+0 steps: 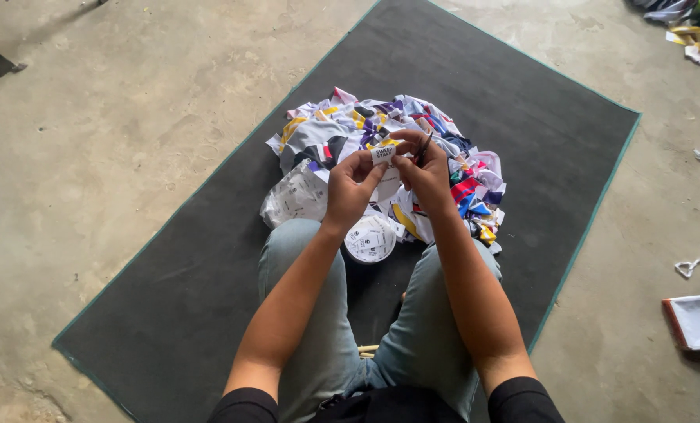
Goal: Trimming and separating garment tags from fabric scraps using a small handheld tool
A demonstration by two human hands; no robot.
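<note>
I sit on a dark mat (209, 258) with my knees apart. My left hand (351, 186) pinches a small white fabric label (383, 153) from the left. My right hand (424, 171) holds the label's right side and also grips small dark scissors (426, 146) whose tips point up. Both hands hover over a heap of colourful fabric labels and scraps (381, 129). A white roll of label tape (370, 239) lies between my knees. A clear plastic bag with white pieces (295, 196) lies left of my left hand.
Bare concrete floor (92, 141) surrounds the mat. A white tray with a red edge (698, 321) sits at the right. White scraps (690, 266) lie near it, and more coloured cloth (698, 27) is piled at the top right corner.
</note>
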